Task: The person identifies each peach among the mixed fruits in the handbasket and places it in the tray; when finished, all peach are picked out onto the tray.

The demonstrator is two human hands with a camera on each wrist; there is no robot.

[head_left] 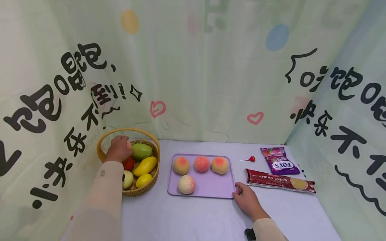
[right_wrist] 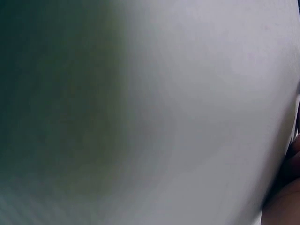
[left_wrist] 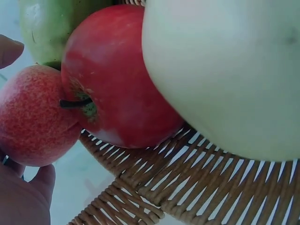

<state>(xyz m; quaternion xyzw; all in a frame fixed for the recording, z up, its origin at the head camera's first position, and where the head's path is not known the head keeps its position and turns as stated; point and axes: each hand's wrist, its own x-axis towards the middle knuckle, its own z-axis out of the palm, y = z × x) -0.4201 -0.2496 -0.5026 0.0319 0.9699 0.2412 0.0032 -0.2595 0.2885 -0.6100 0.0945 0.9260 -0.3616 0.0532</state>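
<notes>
My left hand (head_left: 119, 149) is at the back left of the wicker basket (head_left: 156, 179), gripping a pinkish-red peach (left_wrist: 37, 117). Fingers sit above and below the peach in the left wrist view, and it lies against a red apple (left_wrist: 112, 75). Most of the peach is hidden by the hand in the head view. At the front right corner of the lilac tray (head_left: 211, 187), my right hand (head_left: 247, 201) holds the edge with curled fingers. On the tray are several peaches, among them a pale one (head_left: 186, 184) at the front and a red one (head_left: 201, 164) behind.
Beside the apple in the basket are a green mango (head_left: 141, 151), yellow fruits (head_left: 146, 166) and a pale round fruit (head_left: 128, 179); the handle (head_left: 132, 129) arches over. Right of the tray lie a lollipop (head_left: 252, 159), a purple snack bag (head_left: 280, 161) and a long red biscuit pack (head_left: 280, 181).
</notes>
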